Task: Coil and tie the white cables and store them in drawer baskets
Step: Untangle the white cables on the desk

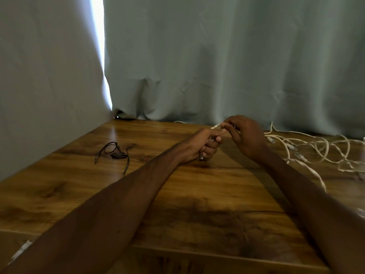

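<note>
Both hands meet above the middle of the wooden table [177, 194]. My left hand [203, 145] is curled into a fist round a small bundle of white cable, of which only bits show between the fingers. My right hand [245, 135] pinches a white cable end [215, 126] just above the left fist. A loose tangle of white cables [320, 149] with clear plugs lies on the table to the right of my right hand; one strand runs toward the front right.
Dark thin ties [115, 153] lie in a loose heap on the table's left part. A grey-green curtain [217, 66] hangs along the table's far edge and left side, with a bright gap at its left. No drawer basket is in view.
</note>
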Action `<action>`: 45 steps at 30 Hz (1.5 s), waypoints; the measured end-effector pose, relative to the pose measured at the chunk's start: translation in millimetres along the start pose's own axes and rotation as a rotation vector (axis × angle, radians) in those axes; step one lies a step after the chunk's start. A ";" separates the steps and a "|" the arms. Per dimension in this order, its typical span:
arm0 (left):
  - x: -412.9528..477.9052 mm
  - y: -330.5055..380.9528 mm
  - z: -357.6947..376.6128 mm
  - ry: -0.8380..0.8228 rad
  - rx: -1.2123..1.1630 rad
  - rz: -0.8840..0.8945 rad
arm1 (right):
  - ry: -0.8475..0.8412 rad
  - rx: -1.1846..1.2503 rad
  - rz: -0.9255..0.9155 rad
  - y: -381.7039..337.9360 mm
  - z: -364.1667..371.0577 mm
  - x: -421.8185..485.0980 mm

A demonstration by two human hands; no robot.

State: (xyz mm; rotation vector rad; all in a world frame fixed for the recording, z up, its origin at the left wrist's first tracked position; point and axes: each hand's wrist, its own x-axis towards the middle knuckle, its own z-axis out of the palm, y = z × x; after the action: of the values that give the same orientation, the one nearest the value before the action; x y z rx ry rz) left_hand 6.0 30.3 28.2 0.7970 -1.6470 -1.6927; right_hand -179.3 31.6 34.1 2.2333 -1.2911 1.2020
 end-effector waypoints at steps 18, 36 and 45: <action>-2.4 11.8 6.6 -0.184 -0.374 0.092 | -0.097 0.180 0.110 -14.0 -1.8 -9.8; 15.1 13.1 -16.4 0.199 -0.643 0.318 | -0.545 0.076 0.046 -59.4 13.0 -15.4; 20.2 9.9 -29.0 0.392 -0.434 0.319 | -0.439 0.088 0.076 -58.3 -12.6 -5.6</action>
State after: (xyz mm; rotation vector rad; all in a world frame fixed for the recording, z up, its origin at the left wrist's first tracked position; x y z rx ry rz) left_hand 16.8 -3.6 37.4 0.5693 -1.0274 -1.4756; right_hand -139.4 74.7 45.9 2.6345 -1.5130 0.8291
